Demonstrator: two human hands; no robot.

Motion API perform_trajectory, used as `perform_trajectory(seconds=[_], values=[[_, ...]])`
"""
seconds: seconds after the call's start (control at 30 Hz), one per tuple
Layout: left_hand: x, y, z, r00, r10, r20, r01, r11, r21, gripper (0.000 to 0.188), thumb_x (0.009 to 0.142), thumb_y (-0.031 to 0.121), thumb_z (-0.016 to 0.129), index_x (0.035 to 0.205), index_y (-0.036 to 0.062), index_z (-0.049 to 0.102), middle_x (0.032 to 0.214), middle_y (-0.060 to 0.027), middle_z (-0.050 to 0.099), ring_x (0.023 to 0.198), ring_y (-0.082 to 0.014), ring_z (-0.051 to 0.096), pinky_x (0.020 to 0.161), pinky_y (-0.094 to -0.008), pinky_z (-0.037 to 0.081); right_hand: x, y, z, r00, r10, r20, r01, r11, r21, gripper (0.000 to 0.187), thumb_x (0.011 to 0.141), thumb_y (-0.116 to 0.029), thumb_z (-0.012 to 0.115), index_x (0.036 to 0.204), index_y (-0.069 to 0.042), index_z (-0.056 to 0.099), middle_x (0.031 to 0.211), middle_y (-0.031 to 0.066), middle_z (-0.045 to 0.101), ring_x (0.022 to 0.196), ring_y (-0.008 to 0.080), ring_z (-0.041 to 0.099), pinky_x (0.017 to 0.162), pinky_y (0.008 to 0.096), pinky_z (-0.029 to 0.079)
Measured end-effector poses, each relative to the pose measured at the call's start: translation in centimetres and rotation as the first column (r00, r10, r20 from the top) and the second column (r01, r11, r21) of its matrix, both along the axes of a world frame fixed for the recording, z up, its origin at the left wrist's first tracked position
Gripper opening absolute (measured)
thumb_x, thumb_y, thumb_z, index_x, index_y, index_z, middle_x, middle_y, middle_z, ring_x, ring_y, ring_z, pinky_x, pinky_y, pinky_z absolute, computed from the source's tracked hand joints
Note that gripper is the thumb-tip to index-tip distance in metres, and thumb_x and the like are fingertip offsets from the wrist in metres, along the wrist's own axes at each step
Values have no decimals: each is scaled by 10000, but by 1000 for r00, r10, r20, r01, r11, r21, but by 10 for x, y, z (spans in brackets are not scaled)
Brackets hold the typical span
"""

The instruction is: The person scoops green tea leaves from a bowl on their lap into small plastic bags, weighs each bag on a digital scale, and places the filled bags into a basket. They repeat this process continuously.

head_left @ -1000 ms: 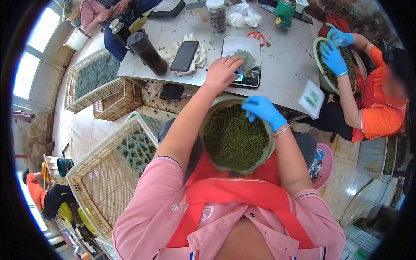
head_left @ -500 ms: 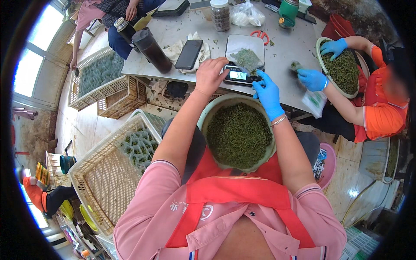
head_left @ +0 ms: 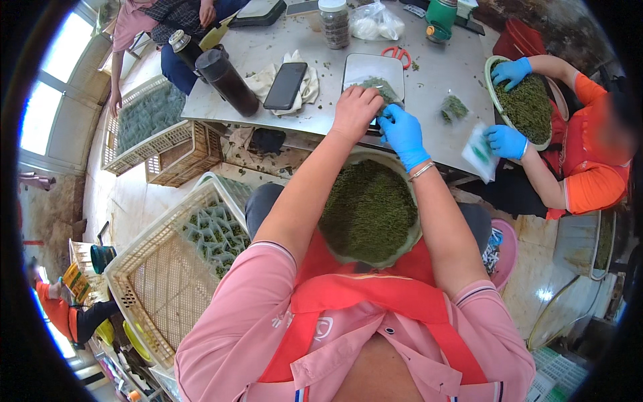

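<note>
My bare left hand (head_left: 356, 112) and my blue-gloved right hand (head_left: 402, 132) meet at the front edge of a small scale (head_left: 358, 66). Fingers of both are closed on the near end of a clear plastic bag (head_left: 380, 86) of green grains, which lies over the scale's pan. My hands hide the scale's display. Below them, between my knees, a pale round basin (head_left: 419, 231) holds a deep heap of small green grains (head_left: 367, 211).
On the metal table (head_left: 429, 80) are a phone (head_left: 285, 86) on a cloth, a dark flask (head_left: 226, 84), a jar (head_left: 333, 25), red scissors (head_left: 396, 56) and a filled bag (head_left: 454, 108). A crate (head_left: 134, 258) with filled bags stands left. A gloved co-worker sits right.
My left hand moved right and my right hand slightly left, both closing on the bag's near end. The co-worker's hand let go of a filled bag and now touches flat bags.
</note>
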State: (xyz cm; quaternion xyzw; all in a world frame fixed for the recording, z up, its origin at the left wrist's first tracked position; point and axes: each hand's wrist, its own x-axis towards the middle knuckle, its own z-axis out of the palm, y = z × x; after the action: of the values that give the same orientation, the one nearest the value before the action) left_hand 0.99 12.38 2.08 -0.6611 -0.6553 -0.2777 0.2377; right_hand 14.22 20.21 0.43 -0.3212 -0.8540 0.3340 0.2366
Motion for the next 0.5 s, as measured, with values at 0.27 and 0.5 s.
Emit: perform_trajectory(seconds=[0.27,0.5], values=[[-7,-17,7,978,1,209,17,996,-84,391,674,145,695,1041,148,561,1117,-1,569,983,-232,550,831,-361,449,66,-28,22,965,-25,-262,-195,601,-775,104,870,-100,587,856,3,581,702,91,627,513,167,603,483,276,502],[2,-79,-1,881,-50,471,87,994,-58,344,776,142,673,1102,93,573,920,-67,639,762,-205,626,677,-331,489,92,-53,17,962,74,-262,-263,506,-821,91,877,-97,587,891,-7,578,723,104,630,554,174,619,520,276,518]])
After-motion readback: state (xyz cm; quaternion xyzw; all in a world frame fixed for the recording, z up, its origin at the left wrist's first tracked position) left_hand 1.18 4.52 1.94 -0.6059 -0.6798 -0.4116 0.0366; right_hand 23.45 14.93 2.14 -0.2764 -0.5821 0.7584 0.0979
